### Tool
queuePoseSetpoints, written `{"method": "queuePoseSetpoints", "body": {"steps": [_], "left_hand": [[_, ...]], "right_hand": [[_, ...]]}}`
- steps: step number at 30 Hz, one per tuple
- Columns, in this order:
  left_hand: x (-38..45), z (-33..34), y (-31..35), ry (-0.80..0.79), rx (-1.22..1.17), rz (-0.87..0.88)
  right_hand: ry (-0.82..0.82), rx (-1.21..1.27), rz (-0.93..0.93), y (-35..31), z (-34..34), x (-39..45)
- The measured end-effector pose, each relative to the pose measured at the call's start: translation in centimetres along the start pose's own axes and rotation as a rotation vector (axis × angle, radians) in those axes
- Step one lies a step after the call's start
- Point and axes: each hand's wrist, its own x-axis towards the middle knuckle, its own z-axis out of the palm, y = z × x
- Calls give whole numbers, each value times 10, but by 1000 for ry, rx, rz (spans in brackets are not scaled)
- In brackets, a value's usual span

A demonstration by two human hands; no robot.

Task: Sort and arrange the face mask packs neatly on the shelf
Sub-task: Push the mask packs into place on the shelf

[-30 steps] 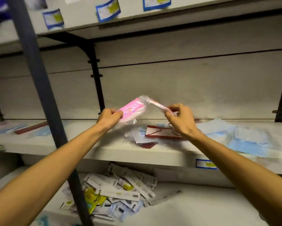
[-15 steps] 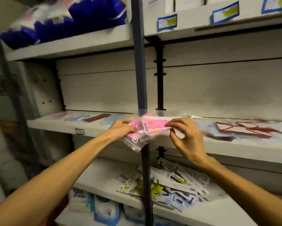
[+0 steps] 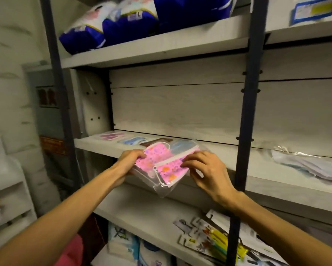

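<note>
Both hands grip the pink mask pack (image 3: 162,166) at the shelf (image 3: 107,148) front edge: left hand (image 3: 129,162) pinching one end, right hand (image 3: 203,170) the other. Best laid flat, squared beside the packs already on it.

The scene is dimly lit with a warm, slightly yellow cast. The back panel (image 3: 176,106) is the most evenly lit surface, while the undersides of the shelf boards and the lower left corner fall into deep shadow. Motion blur smears the left wall (image 3: 9,77), the blue bags (image 3: 111,24) on the top shelf and the clear packs (image 3: 305,164) at the far right. Wide-angle distortion bows the dark uprights (image 3: 247,112) and stretches both forearms toward the bottom corners. The pink mask pack (image 3: 161,164) is sharpest, with faint glare on its plastic.
</note>
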Motion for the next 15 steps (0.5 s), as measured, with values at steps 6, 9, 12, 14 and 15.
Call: {"method": "queuePoseSetpoints", "body": {"steps": [6, 9, 12, 14, 15], "left_hand": [[76, -60, -4, 24, -13, -18], [125, -90, 0, 7, 29, -50], [175, -116, -1, -2, 72, -61], [201, -129, -5, 16, 121, -72], [213, -137, -7, 23, 149, -73]], "right_hand": [[31, 66, -58, 31, 93, 70], [21, 89, -105, 49, 137, 108], [-49, 121, -132, 65, 177, 143], [-106, 127, -118, 75, 199, 162], [-136, 118, -113, 78, 209, 171]]}}
